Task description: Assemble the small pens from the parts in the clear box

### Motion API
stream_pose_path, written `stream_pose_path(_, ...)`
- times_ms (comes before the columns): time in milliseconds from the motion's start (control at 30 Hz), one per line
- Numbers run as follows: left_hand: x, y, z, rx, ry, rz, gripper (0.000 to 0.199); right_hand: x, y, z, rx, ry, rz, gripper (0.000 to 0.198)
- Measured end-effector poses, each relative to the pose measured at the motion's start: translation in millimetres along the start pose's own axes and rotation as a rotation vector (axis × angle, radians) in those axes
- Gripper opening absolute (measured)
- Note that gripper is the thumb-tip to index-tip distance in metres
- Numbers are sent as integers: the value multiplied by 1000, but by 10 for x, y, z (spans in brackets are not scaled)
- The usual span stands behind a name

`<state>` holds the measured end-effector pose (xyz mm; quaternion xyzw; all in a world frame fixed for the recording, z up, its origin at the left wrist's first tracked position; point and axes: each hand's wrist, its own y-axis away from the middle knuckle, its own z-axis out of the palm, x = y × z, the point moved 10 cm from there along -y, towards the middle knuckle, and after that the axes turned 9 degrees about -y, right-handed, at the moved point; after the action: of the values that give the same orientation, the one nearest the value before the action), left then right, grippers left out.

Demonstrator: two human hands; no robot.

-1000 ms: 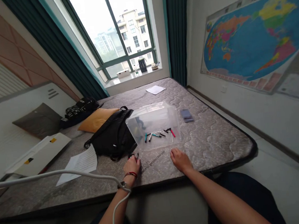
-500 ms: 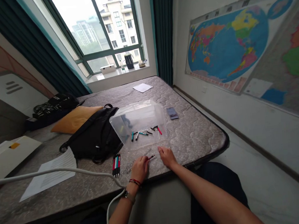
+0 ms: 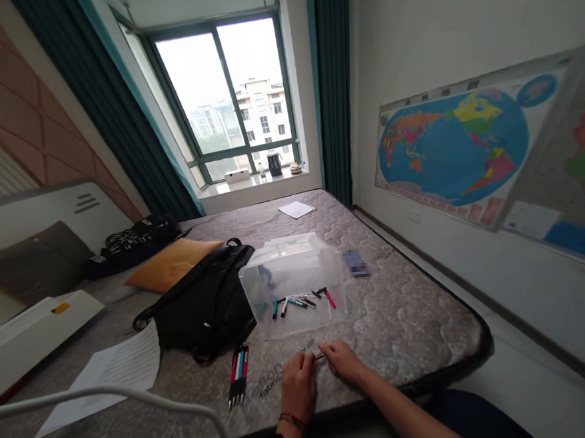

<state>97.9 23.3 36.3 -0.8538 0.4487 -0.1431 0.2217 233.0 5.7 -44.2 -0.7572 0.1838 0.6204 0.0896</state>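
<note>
My left hand (image 3: pixel 300 382) is closed around a pen (image 3: pixel 319 356), of which only a short dark piece shows between my two hands. At the other end of the pen, my right hand (image 3: pixel 343 361) has its fingers pressed together on it. Left of my hands, several pens (image 3: pixel 238 375) in red, teal and black lie side by side on the mattress (image 3: pixel 400 331). Beyond my hands a clear plastic bin (image 3: pixel 296 269) rests on its side, its opening toward me. Inside it are loose pens (image 3: pixel 298 302), teal, white, black and red.
A black backpack (image 3: pixel 203 305) lies against the bin's left side, with an orange pillow (image 3: pixel 173 264) behind. Printed paper (image 3: pixel 117 365) lies at the left, and a pale cable (image 3: pixel 134 393) crosses the foreground. A phone-like flat thing (image 3: pixel 356 263) is right of the bin.
My hands have come together, and the right hand has closed on the pen's free end. The head view has tilted up, so everything sits lower in the picture.
</note>
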Motion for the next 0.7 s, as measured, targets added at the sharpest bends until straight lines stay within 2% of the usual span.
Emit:
stream_pose_path(300, 19, 0, -77, 38, -59, 11, 24, -55, 20, -6, 59, 30, -18, 61)
stream_pose_path(467, 11, 2, -3, -14, -38, 0, 21, -73, 69, -4, 65, 27, -10, 61)
stream_pose_path(700, -19, 61, 220, -163, 19, -30, 27, -14, 58, -5, 83, 70, -21, 58)
